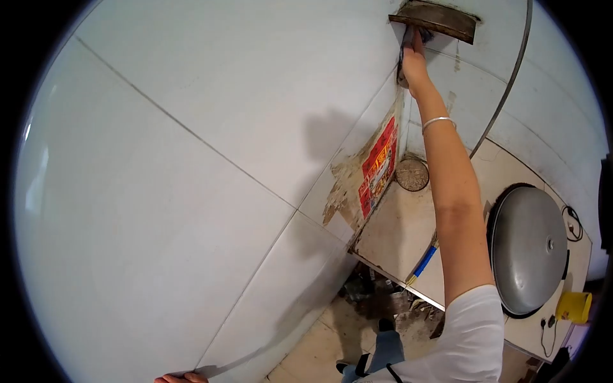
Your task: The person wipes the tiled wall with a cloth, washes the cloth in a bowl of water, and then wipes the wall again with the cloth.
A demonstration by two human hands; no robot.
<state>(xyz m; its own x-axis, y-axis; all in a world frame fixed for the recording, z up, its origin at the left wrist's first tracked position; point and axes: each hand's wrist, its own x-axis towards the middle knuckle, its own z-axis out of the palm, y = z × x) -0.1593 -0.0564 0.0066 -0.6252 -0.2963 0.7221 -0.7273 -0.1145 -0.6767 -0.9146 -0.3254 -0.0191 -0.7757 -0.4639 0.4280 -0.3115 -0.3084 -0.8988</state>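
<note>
My right hand is stretched up into the wall corner, just under a dirty brown-edged corner shelf. It is closed round a dark grey cloth-like thing; the fingers partly hide it, so its exact kind is unclear. A light bangle circles the right wrist. Of my left hand only some fingers show at the bottom edge, lying against the white tiled wall with nothing visible in them.
Below the right arm is a tiled counter with a large domed metal lid, a blue-handled tool and a round patch or disc. A torn red poster clings to the wall. A yellow container and cables sit at the right.
</note>
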